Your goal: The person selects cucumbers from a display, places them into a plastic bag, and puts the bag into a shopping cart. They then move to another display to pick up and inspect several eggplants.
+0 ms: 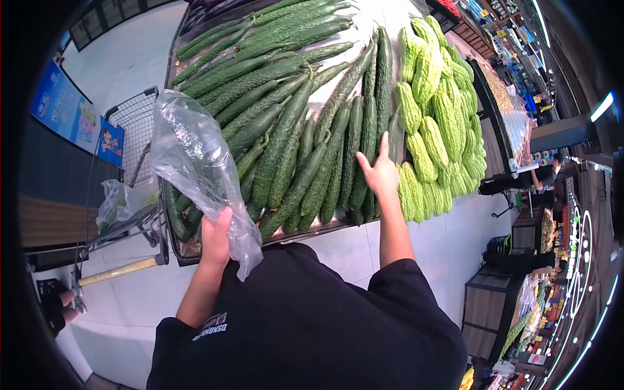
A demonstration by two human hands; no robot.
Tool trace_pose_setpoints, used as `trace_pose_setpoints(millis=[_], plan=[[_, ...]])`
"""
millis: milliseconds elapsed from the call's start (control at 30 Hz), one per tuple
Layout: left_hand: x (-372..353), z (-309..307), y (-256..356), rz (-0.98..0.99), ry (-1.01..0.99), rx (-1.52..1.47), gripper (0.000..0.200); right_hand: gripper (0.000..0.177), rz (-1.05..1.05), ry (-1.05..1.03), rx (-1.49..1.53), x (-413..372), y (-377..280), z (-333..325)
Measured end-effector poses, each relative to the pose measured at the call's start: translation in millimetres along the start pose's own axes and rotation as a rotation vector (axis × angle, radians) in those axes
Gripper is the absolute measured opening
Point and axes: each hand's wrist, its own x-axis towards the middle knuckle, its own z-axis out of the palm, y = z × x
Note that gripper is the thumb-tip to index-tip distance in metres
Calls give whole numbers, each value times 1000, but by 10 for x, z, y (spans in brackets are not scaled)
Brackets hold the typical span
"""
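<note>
- Your right grip (382,174) is over the near-right part of the cucumber rows, and the closest cucumber (369,123) lies just ahead of it, in line with the gap between thumb and forefinger.
- That cucumber's long axis points almost straight away from you, roughly along your right forearm, so your spread digits stand to either side of its line.
- Your right hand is clearly the nearer one; your left is well off to the side, towards the worktop's (377,13) near left corner.
- Your right grip is loose, thumb and forefinger apart, with nothing held; whether a fingertip touches the skin, you cannot tell from this angle.
- Your left grip (216,240) is closed around the lower part of a clear plastic bag (195,153), which stands up limp and crinkled over the leftmost cucumbers.
- The cucumber is long, slender and dark green, with a bumpy, faintly glossy skin; your hand may hide part of its near end.
- Just right of your right grip, pale green bitter melons (448,110) lie heaped, fatter, shorter and deeply ridged.
</note>
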Motion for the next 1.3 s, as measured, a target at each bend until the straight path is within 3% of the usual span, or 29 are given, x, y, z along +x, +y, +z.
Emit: trace_pose_setpoints(millis=[233,300,367,433,467,500,600,700,733,800,900,1033,1100,1167,1200,1233,1300], plan=[[8,87,-104,9,17,15,32,99,-170,8,38,-16,67,1],[31,140,-147,-3,9,10,34,94,-174,-1,360,-54,131,-77],[35,240,-179,0,16,14,35,84,-338,71,995,-96,138,-138],[37,363,-215,-9,6,23,36,76,-299,192,1533,-114,55,-236],[41,425,-232,-11,-14,11,38,60,-227,94,1668,-264,22,-476],[48,478,-254,-14,-36,1,39,53,-310,-44,1799,-303,93,-574],[62,570,-357,-80,-26,2,40,55,-593,-169,2296,-326,123,-695],[79,612,-444,-92,-52,24,41,56,-517,-201,2619,-484,88,-881],[96,615,-473,-93,-63,41,41,56,-512,-169,2624,-499,122,-889],[124,642,-524,-94,-86,67,42,64,-641,-335,2731,-501,204,-891],[134,739,-557,-86,-84,95,43,68,-657,-406,2814,-553,328,-903],[121,860,-554,-90,-120,105,43,69,-628,-392,2858,-615,420,-934],[112,964,-547,-70,-130,114,42,73,-739,-346,2748,-590,451,-930],[101,1060,-547,-48,-135,136,42,64,-636,-209,2718,-605,429,-915],[102,1087,-548,-51,-167,119,42,49,-680,-219,2737,-589,432,-855],[108,1112,-524,-50,-194,108,42,49,-680,-209,2772,-579,425,-816],[160,1245,-478,-40,-338,13,46,38,-443,-299,2890,-531,401,-790]])
